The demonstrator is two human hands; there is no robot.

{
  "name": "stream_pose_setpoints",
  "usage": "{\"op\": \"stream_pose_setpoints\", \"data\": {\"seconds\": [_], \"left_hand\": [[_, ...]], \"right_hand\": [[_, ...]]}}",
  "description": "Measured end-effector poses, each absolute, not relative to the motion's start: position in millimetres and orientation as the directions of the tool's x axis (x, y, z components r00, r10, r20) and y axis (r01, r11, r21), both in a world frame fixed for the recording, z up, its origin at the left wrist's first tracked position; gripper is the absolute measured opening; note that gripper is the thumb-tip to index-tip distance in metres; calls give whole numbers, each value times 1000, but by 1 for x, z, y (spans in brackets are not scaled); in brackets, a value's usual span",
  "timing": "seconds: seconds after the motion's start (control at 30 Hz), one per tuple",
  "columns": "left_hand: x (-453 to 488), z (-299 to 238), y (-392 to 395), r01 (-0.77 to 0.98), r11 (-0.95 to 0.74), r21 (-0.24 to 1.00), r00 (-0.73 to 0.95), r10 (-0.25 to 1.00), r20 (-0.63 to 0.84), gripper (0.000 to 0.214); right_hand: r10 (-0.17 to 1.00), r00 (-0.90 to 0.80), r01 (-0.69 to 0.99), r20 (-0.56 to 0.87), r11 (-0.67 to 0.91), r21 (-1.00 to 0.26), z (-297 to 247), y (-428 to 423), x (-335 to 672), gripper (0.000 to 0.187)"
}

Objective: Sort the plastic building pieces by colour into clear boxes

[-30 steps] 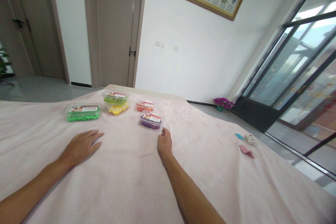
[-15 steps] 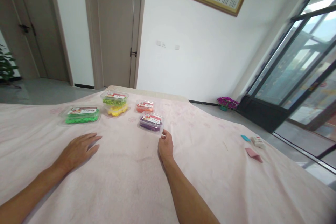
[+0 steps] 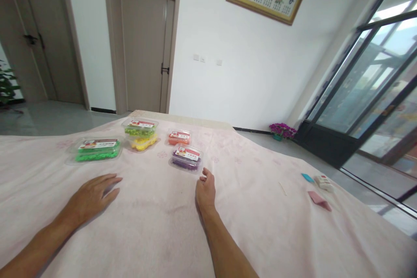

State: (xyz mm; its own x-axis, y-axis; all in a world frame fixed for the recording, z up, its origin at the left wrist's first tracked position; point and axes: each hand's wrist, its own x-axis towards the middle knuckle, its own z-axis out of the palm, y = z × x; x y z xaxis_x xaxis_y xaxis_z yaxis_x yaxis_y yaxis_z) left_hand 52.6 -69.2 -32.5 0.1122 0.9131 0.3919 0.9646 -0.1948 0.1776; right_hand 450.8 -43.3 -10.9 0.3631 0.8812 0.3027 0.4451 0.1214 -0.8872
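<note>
My left hand (image 3: 93, 195) lies on the pink cloth with its thumb apart from its stretched fingers, holding nothing. Nearest to it is a clear plastic box with bright green contents (image 3: 97, 153). My right hand (image 3: 206, 191) rests on its edge, fingers loosely bent and slightly apart, with nothing visible in them. Just beyond it stands a clear box of purple pieces (image 3: 185, 163). Behind that is a smaller box with orange-red contents (image 3: 179, 139). A box of yellow-green pieces (image 3: 139, 131) sits on top of a box of yellow pieces (image 3: 142, 142).
A pale pink cloth (image 3: 156, 234) covers the table. On its right lie a blue piece (image 3: 307, 177), a small white box (image 3: 323, 183) and a folded pink piece (image 3: 319, 201). Purple flowers (image 3: 282, 130) stand on the floor beyond, near a glass door (image 3: 352, 82).
The view has tilted up slightly, so the table and boxes sit a little lower in it. Both hands stay in nearly the same place on the cloth.
</note>
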Motion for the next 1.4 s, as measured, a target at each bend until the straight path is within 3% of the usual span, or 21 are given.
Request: {"op": "stream_pose_setpoints", "data": {"seconds": [0.27, 0.5, 0.7, 0.97, 1.17, 1.4], "left_hand": [[50, -38, -67, 956, -219, 196, 123, 904, 410, 51], [50, -37, -68, 955, -241, 173, 148, 892, 427, 46], [52, -31, -69, 943, -266, 202, 156, 885, 439, 43], [57, -24, -75, 930, -267, 252, 141, 893, 427, 39], [55, -25, -75, 932, -279, 232, 161, 891, 424, 41], [51, -30, -71, 932, -295, 210, 181, 882, 436, 39]], "right_hand": [[865, 369, 421, 341, 172, -890, -13, -43, 452, 56], [821, 318, 489, 474, 287, -824, -14, -44, 451, 53], [765, 145, 670, 628, 391, -631, -1, -55, 443, 53], [741, -72, 788, 668, 452, -418, 6, -64, 431, 58], [753, -315, 854, 578, 491, -175, 32, -43, 416, 58], [820, -350, 918, 454, 396, -9, 35, 22, 393, 54]]}}
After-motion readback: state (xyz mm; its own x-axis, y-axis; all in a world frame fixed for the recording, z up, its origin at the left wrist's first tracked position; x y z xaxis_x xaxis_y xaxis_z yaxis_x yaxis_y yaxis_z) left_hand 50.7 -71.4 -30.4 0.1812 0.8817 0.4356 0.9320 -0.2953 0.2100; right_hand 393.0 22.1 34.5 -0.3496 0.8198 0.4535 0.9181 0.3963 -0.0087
